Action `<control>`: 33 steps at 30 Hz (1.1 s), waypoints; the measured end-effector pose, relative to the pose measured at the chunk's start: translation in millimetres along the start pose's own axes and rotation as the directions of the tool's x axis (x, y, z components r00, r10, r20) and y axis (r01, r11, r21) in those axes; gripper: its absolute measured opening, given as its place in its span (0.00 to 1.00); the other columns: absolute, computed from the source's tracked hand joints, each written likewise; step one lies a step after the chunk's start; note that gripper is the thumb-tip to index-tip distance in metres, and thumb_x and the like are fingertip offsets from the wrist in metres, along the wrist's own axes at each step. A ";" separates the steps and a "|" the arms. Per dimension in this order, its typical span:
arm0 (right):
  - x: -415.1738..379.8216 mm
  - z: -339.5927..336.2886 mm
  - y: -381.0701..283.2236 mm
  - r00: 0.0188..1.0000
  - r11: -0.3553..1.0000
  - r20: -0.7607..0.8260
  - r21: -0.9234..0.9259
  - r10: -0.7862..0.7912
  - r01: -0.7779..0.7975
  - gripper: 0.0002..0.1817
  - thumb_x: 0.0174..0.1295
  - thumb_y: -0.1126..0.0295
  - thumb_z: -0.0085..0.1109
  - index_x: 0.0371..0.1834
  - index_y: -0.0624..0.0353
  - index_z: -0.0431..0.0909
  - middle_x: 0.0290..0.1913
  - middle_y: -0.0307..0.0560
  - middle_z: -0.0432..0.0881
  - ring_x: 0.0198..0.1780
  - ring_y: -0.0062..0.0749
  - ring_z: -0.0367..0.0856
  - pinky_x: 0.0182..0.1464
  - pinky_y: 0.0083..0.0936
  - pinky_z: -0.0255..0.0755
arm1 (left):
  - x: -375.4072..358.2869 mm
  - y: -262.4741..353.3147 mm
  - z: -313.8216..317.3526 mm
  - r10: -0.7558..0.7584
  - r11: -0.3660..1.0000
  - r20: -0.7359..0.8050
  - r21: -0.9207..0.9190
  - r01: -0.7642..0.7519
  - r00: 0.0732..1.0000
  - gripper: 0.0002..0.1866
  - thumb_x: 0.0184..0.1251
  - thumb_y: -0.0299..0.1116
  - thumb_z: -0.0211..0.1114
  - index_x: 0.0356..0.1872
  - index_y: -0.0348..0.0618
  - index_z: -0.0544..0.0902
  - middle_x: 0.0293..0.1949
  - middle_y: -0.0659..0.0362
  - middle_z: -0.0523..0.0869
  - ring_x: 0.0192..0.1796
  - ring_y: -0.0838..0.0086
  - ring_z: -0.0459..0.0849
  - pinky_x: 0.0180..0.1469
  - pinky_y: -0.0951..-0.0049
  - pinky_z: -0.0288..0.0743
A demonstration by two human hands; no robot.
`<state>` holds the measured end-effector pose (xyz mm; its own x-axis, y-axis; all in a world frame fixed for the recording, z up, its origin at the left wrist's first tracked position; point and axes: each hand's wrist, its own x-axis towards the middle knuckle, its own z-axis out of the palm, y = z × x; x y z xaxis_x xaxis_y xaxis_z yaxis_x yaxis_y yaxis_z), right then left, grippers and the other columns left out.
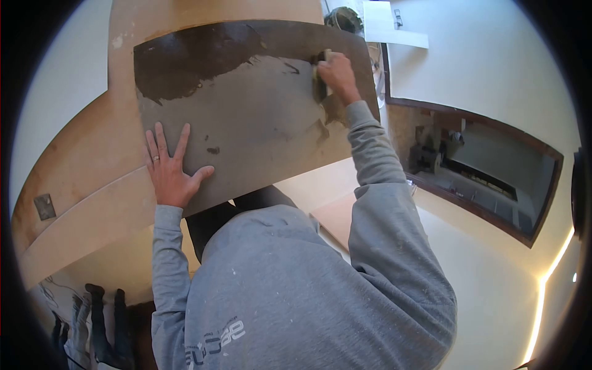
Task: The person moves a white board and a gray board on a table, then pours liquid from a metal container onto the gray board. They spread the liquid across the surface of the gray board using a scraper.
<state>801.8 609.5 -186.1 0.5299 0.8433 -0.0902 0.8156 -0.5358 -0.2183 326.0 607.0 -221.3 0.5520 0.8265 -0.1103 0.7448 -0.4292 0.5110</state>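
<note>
I see my right hand [336, 73] clenched on a sponge [322, 74] at the tile's [246, 129] far right edge; my left hand [171, 169] lies flat, fingers spread, near its bottom-left corner.

A large grey tile [246, 123] leans on a tan surface [92, 160]. The left hand [169, 169] lies flat at the tile's lower left corner; the right hand [336, 74] grips a sponge [320, 71] near its upper right edge.

Pale printed lettering sits low on the front of the grey hoodie [290, 290], seen upside down and too distorted to read; no other writing visible.
</note>
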 end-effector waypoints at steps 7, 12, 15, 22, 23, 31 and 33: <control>-73.0 5.2 -73.8 0.926 0.955 0.264 -0.051 -0.269 0.292 0.13 0.65 0.67 0.62 0.48 0.58 0.89 0.42 0.64 0.91 0.47 0.64 0.91 0.54 0.53 0.83 | -1.4 0.0 -0.5 0.026 0.999 -0.007 0.047 -0.026 1.000 0.59 0.50 0.62 0.85 0.87 0.74 0.66 0.91 0.43 0.48 0.91 0.40 0.43 0.89 0.40 0.39; -32.2 -69.5 -3.8 0.976 0.986 0.198 0.153 -0.093 0.063 0.17 0.62 0.64 0.69 0.52 0.57 0.92 0.47 0.64 0.92 0.51 0.63 0.90 0.57 0.48 0.84 | -0.6 -0.3 1.0 0.013 0.999 0.009 0.050 -0.013 1.000 0.59 0.50 0.63 0.85 0.87 0.74 0.66 0.91 0.43 0.49 0.91 0.39 0.44 0.89 0.40 0.40; 4.1 -71.1 52.2 0.955 0.958 0.075 0.051 -0.287 0.284 0.16 0.63 0.67 0.67 0.54 0.53 0.92 0.48 0.61 0.92 0.52 0.60 0.90 0.59 0.46 0.83 | -0.4 -0.2 1.6 0.023 0.998 0.016 0.050 -0.024 1.000 0.59 0.50 0.63 0.85 0.87 0.74 0.66 0.91 0.44 0.48 0.91 0.39 0.44 0.89 0.41 0.40; -23.4 -8.1 62.0 0.914 0.911 0.003 -0.079 -0.406 0.404 0.22 0.56 0.77 0.62 0.55 0.50 0.92 0.50 0.51 0.92 0.56 0.53 0.86 0.62 0.45 0.79 | -2.4 1.0 4.6 0.040 0.996 -0.003 0.082 -0.039 0.999 0.60 0.49 0.61 0.85 0.88 0.73 0.66 0.91 0.44 0.50 0.90 0.38 0.46 0.88 0.40 0.46; -43.9 -4.0 59.4 0.906 0.902 0.011 -0.094 -0.422 0.422 0.22 0.57 0.78 0.63 0.55 0.50 0.91 0.50 0.49 0.92 0.56 0.51 0.86 0.60 0.45 0.79 | -1.8 2.5 4.1 0.037 0.996 -0.005 0.082 -0.036 0.999 0.60 0.49 0.61 0.85 0.88 0.73 0.66 0.91 0.43 0.50 0.90 0.38 0.46 0.88 0.40 0.45; -149.7 -41.2 43.6 0.860 0.862 0.174 -0.087 -0.480 0.499 0.22 0.54 0.76 0.71 0.55 0.49 0.90 0.53 0.45 0.91 0.58 0.48 0.86 0.60 0.44 0.78 | 0.2 4.3 1.2 0.019 0.997 0.026 0.074 -0.021 0.999 0.59 0.50 0.62 0.85 0.87 0.74 0.66 0.91 0.46 0.48 0.91 0.39 0.45 0.89 0.41 0.44; -133.7 -54.3 69.2 0.916 0.915 0.019 0.059 -0.401 0.399 0.16 0.63 0.75 0.65 0.54 0.54 0.89 0.53 0.51 0.93 0.56 0.54 0.89 0.57 0.47 0.79 | -1.5 2.7 2.4 0.020 0.997 0.027 0.077 -0.022 0.999 0.59 0.49 0.62 0.85 0.87 0.74 0.67 0.91 0.45 0.49 0.91 0.39 0.45 0.88 0.41 0.45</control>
<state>800.0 457.4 -136.4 0.1539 0.9880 -0.0134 0.9441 -0.1511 -0.2929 328.1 603.7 -221.8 0.5765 0.8078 -0.1230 0.7591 -0.4739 0.4462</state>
